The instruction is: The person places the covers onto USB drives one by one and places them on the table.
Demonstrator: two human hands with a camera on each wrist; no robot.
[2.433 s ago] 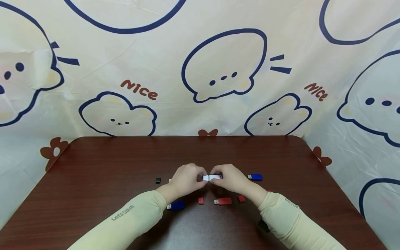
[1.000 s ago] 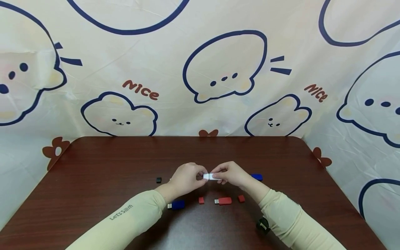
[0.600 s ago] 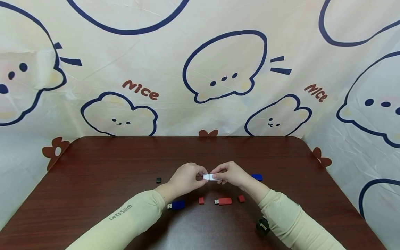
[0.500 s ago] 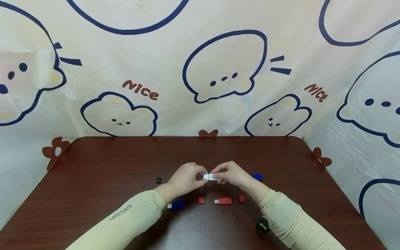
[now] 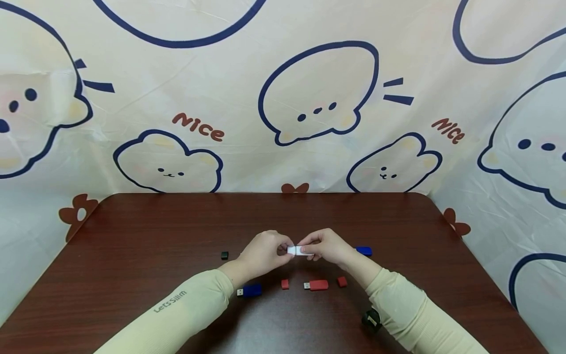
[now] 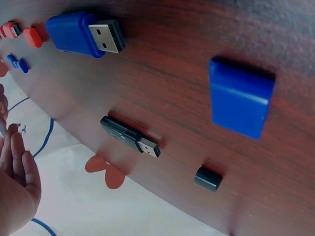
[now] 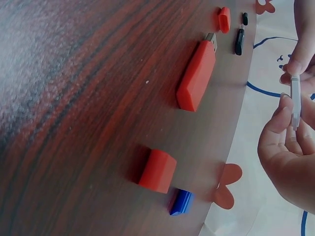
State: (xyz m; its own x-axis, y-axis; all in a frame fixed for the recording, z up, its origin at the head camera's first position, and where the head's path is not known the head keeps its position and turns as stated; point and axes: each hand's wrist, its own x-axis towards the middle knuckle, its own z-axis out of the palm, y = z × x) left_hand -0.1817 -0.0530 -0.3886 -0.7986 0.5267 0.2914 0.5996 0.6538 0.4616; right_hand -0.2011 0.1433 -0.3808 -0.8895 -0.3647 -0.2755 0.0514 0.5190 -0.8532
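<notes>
Currently, the left hand (image 5: 265, 253) and right hand (image 5: 330, 249) are pinching a white USB stick (image 7: 296, 101) above the worktop (image 5: 177, 221) by cap (image 5: 291, 250) and body (image 5: 298, 250) respectively, probably joining or parting them, next needing straight alignment.

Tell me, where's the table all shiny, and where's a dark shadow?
Head view: a soft pale glare on the table at the bottom middle, while the held white stick looks bright; left wrist view: a whitish, grainy sheen at top right; right wrist view: a whitish sheen at left, and a dark shadow left of the lower red cap.
</notes>
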